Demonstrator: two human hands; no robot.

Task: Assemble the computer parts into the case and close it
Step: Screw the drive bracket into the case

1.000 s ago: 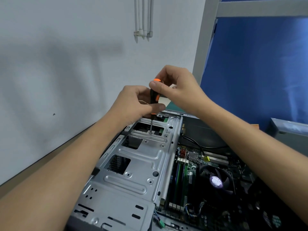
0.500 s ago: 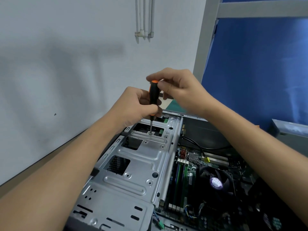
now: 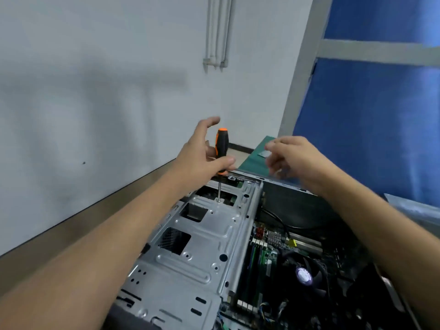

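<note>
The open computer case [image 3: 281, 181] lies in front of me, its silver drive cage [image 3: 202, 246] on the left. A black and orange screwdriver [image 3: 222, 141] stands upright with its tip on a screw [image 3: 218, 200] at the far end of the cage. My left hand [image 3: 198, 158] holds the lower part of the handle, thumb across the front and upper fingers spread above it. My right hand [image 3: 294, 156] hovers to the right of the screwdriver, blurred, fingers loosely bent and holding nothing.
Inside the case are the motherboard [image 3: 267, 258], the CPU fan [image 3: 304, 275] and a black cable [image 3: 281, 222]. A green mat [image 3: 256, 156] with a small flat part [image 3: 264, 153] lies beyond the case. A white wall runs along the left, a blue panel on the right.
My right hand has let go of the top of the screwdriver handle and moved off to the right. My left hand's upper fingers have spread open while it keeps the screwdriver upright.
</note>
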